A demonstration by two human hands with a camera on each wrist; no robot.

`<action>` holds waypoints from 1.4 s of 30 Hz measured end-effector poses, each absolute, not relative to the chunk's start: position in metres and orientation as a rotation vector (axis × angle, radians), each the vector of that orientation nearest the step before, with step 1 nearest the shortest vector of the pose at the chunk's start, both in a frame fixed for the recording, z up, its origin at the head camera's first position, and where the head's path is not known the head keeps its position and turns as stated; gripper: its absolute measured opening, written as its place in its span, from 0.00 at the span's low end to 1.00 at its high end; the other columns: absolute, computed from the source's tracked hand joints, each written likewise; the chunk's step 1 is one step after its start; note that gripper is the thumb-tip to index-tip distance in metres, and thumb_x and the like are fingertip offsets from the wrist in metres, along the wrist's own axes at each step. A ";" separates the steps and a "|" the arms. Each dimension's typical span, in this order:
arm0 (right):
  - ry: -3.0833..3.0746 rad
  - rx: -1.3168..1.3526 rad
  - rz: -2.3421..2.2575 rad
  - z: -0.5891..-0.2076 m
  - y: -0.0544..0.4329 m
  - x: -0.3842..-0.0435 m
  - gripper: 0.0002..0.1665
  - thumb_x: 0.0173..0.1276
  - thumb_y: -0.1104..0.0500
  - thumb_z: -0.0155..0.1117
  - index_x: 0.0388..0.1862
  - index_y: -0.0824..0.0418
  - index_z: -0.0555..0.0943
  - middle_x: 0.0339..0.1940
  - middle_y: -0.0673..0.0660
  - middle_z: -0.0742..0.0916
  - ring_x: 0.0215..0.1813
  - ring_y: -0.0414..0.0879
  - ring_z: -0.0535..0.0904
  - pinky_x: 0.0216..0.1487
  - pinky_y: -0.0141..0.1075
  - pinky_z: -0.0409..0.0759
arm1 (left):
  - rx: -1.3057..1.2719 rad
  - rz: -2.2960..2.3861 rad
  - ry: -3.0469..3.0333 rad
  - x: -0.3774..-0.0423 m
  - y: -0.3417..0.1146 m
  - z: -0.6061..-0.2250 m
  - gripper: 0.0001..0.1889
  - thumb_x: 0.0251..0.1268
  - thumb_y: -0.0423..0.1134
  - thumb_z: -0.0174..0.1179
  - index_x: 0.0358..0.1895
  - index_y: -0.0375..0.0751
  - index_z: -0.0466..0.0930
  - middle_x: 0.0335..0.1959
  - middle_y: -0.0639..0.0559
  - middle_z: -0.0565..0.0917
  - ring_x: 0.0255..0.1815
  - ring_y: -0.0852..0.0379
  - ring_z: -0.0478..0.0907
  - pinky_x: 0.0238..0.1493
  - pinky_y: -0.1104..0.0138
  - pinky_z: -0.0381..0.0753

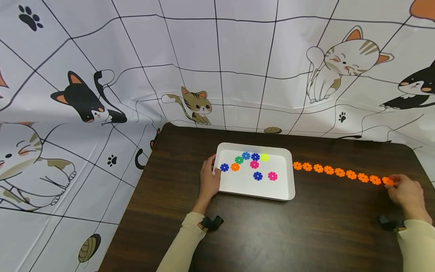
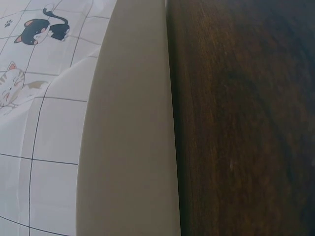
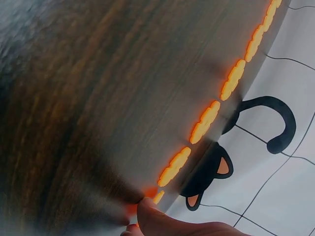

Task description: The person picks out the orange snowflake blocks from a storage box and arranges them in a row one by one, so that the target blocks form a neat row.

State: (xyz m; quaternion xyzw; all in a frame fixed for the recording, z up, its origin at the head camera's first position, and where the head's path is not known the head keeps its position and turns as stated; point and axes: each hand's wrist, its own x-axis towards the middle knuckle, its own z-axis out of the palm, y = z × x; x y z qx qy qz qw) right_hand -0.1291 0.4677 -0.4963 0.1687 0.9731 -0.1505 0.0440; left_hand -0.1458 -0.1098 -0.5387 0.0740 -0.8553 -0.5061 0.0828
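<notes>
The left hand [image 1: 209,179] grips the left side of a white rectangular tray [image 1: 238,189], its thumb over the rim and its fingers along the outer wall. Notched plastic snowflake discs lie spread inside the tray, among them a green disc [image 1: 239,160], a yellow disc [image 1: 264,157] and a pink disc [image 1: 272,176]. Right of the tray, several orange discs [image 1: 328,170] form a slightly slanting row on the table. At the row's right end, the right hand [image 1: 408,194] pinches the last orange snowflake disc [image 1: 386,181]; its thumb [image 3: 155,214] partly covers that disc in the right wrist view.
The dark wooden table [image 1: 326,230] is bordered at the back and left by a white curtain [image 1: 244,45] printed with cats and grid lines. A pale smooth band [image 2: 130,123] fills the middle of the left wrist view. Both wrists wear small black cameras.
</notes>
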 end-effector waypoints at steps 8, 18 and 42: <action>3.031 0.450 -0.469 -0.499 0.469 -0.129 0.23 0.70 0.65 0.55 0.55 0.83 0.66 0.51 0.85 0.76 0.55 0.79 0.64 0.57 0.65 0.63 | 0.219 -1.514 -2.542 -0.146 -0.110 -0.538 0.26 0.70 0.28 0.52 0.72 0.39 0.71 0.57 0.37 0.79 0.53 0.43 0.76 0.59 0.51 0.77; 3.037 0.438 -0.460 -0.498 0.467 -0.120 0.23 0.72 0.64 0.54 0.56 0.83 0.67 0.52 0.85 0.76 0.55 0.80 0.64 0.55 0.65 0.65 | 0.206 -1.514 -2.538 -0.146 -0.109 -0.542 0.27 0.69 0.27 0.52 0.71 0.39 0.71 0.58 0.37 0.79 0.53 0.43 0.77 0.59 0.51 0.77; 3.096 0.327 -0.554 -0.495 0.424 -0.102 0.28 0.79 0.55 0.52 0.63 0.79 0.67 0.50 0.84 0.77 0.58 0.77 0.66 0.52 0.70 0.66 | 0.201 -1.520 -2.534 -0.146 -0.110 -0.540 0.26 0.70 0.28 0.52 0.72 0.40 0.71 0.58 0.37 0.78 0.54 0.44 0.77 0.60 0.50 0.78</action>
